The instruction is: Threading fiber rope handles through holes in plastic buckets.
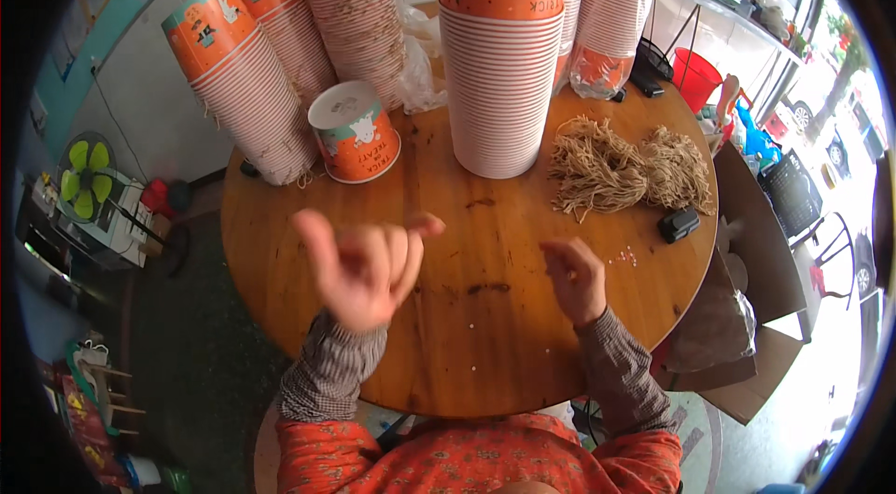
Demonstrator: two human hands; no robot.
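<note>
Fingers (pixel 317 235) spread on left hand (pixel 359 278), loosely curled on right hand (pixel 576 281); room between, inside tabletop edge (pixel 467 409)

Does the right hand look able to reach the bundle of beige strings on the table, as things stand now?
Probably yes. No held thing shows in the right hand, and only bare tabletop seems to separate it from the beige strings; the small black block lies off to the right.

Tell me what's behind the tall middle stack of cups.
Behind the tall stack, to its right, another cup stack partly shows, next to a plastic-wrapped stack. Anything directly behind is covered.
</note>
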